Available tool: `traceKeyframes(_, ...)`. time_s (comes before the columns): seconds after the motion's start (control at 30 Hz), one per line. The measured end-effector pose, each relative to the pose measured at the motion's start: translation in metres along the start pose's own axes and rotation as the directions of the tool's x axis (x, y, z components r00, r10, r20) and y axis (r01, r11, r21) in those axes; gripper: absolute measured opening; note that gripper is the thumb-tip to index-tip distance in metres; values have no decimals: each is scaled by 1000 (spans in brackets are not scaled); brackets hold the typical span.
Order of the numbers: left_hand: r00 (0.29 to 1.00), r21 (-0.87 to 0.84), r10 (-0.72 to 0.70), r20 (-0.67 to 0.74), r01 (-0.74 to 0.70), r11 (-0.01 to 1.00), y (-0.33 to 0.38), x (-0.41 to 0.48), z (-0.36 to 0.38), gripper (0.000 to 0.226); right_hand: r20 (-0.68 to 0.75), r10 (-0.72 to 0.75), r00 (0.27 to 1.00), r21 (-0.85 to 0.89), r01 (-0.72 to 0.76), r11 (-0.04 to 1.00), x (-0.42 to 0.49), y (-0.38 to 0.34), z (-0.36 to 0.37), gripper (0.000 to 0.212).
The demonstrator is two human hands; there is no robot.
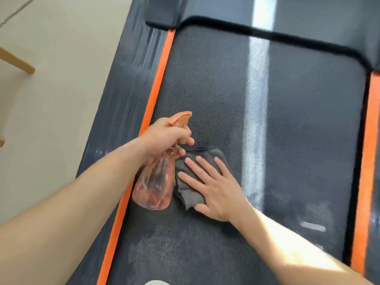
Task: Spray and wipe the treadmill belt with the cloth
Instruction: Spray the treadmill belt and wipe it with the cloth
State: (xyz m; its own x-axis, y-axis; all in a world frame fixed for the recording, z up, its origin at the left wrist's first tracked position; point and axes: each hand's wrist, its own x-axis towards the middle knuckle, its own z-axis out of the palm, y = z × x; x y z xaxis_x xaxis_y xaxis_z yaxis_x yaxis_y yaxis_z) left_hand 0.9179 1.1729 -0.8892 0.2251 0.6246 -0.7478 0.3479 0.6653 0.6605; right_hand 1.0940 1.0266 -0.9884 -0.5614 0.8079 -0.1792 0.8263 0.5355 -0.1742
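Observation:
The dark textured treadmill belt (277, 120) fills most of the view, with a bright strip of sunlight down its middle. My left hand (164, 138) grips the neck of a clear orange spray bottle (154, 182), its orange nozzle pointing away over the belt's left side. A folded grey cloth (185, 161) lies on the belt right beside the bottle. My right hand (213, 186) presses flat on the cloth with fingers spread. Pale damp-looking patches show on the belt near the bottom of the view.
Orange strips (158, 87) border the belt on both sides, with dark side rails (127, 79) outside them. The black motor cover (267, 15) spans the top. A pale floor (51, 99) and a wooden furniture leg (18, 60) lie to the left.

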Motion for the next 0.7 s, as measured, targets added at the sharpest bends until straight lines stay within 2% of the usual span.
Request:
traceKeyframes(0.07, 1000, 5, 23, 21, -23, 1000, 5, 0, 11, 14, -44, 168, 985, 58, -165, 985, 25, 30, -8, 89)
traceKeyframes(0.13, 1000, 6, 26, 15, -26, 1000, 10, 3, 21, 23, -91, 422, 902, 182, -402, 898, 50, 74, -21, 83)
traceKeyframes(0.23, 999, 39, 8, 47, -10, 999, 18, 11, 38, 36, -51, 680, 731, 95, -674, 732, 42, 124, -33, 78)
traceKeyframes(0.3, 997, 77, -9, 82, 3, 997, 24, 20, 53, 26, -66, 746, 663, 26, -746, 665, 12, 118, -27, 84)
traceKeyframes(0.37, 993, 105, -14, 115, 2, 994, 32, 31, 69, 15, -41, 722, 690, -19, -723, 690, -27, 80, -10, 92)
traceKeyframes(0.47, 984, 171, 21, 176, -52, 984, 48, 47, 101, 15, 25, 524, 851, -59, -522, 851, -91, 21, 20, 97)
traceKeyframes(0.5, 978, 190, 33, 204, -73, 979, 52, 52, 112, 11, 29, 467, 884, -69, -464, 883, -108, 12, 25, 96)
traceKeyframes(0.63, 963, 154, 40, 268, -84, 985, 55, 59, 144, 16, 86, 419, 904, -73, -414, 907, -126, 9, 18, 95)
traceKeyframes(0.7, 961, 125, 30, 274, -67, 990, 58, 53, 155, 20, 68, 494, 867, -35, -493, 869, -127, 24, 12, 95)
